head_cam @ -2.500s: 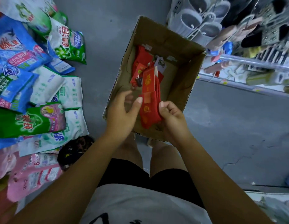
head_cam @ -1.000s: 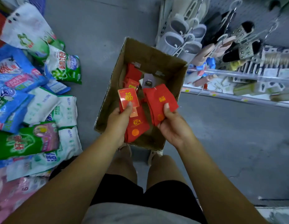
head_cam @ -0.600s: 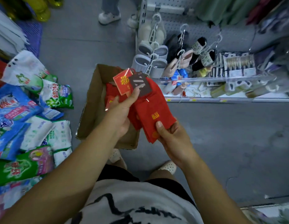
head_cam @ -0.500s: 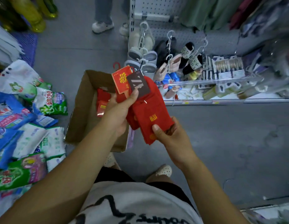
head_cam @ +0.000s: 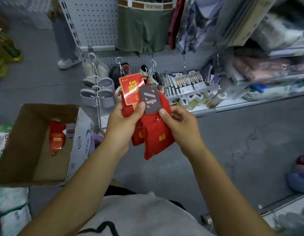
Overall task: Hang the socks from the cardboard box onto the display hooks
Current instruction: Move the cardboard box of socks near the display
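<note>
Grey concrete floor (head_cam: pixel 232 142) runs up to a white pegboard display (head_cam: pixel 103 23) hung with grey slippers (head_cam: pixel 98 92) and green underwear (head_cam: pixel 142 31). Both hands meet in front of it around a bunch of red socks (head_cam: pixel 156 137). The left hand (head_cam: pixel 122 123) is closed on the pair with the red card label (head_cam: pixel 130 89), thumb pressed on the card's lower edge (its red plastic hanger pokes out above). The right hand (head_cam: pixel 180 123) pinches the pair under the grey tag (head_cam: pixel 150 99), thumb against the tag's lower corner. To the left, on the floor, the cardboard box (head_cam: pixel 28 150) sits open with more red socks (head_cam: pixel 56 137) inside.
</note>
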